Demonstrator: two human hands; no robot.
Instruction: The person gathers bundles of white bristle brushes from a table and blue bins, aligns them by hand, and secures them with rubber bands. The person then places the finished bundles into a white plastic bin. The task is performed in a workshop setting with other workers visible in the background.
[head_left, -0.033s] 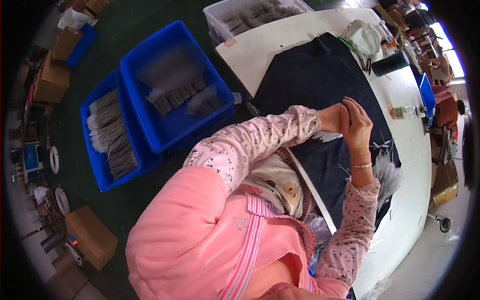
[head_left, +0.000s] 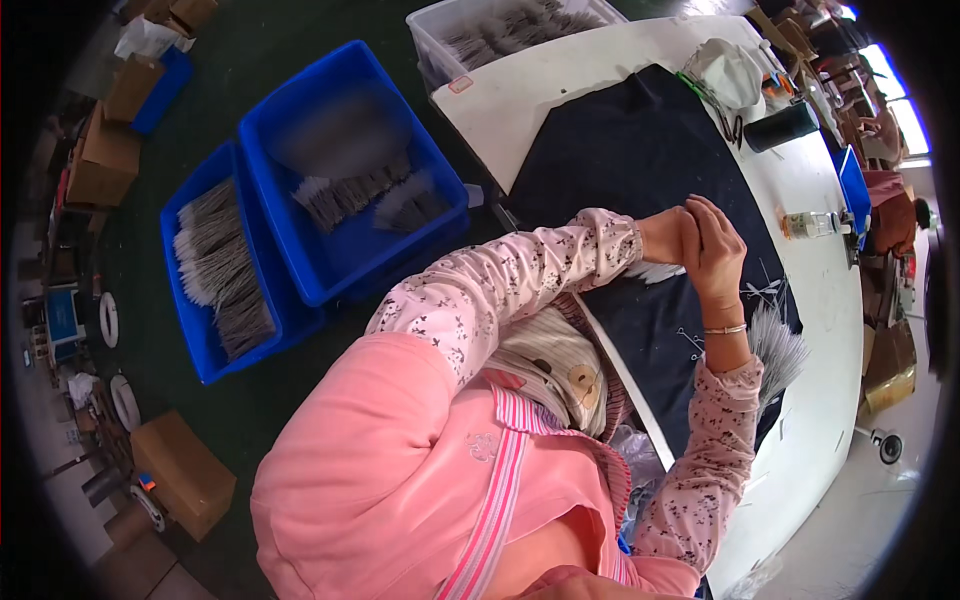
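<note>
Over the dark cloth (head_left: 610, 140) on the table, my two hands meet. My left hand (head_left: 662, 237) is closed, its fingers mostly hidden behind the right. My right hand (head_left: 716, 245) is closed too, with its fingers bent and pressed together against the left. What they pinch is hidden. Just under the left wrist, the pale ends of a bundle of thin strands (head_left: 656, 272) show; I cannot tell whether they are held or lying on the cloth. Beside my right forearm lies a spread bundle of grey wire-like strands (head_left: 778, 350). Small looped wire pieces (head_left: 690, 338) lie near the right wrist.
Two blue bins (head_left: 262, 160) (head_left: 170, 235) with grey strand bundles stand at left, and a clear bin (head_left: 430, 50) behind. On the white table (head_left: 830, 400) are scissors (head_left: 737, 130), a dark cylinder (head_left: 782, 128), a white cloth bag (head_left: 725, 72) and a clear bottle (head_left: 808, 225).
</note>
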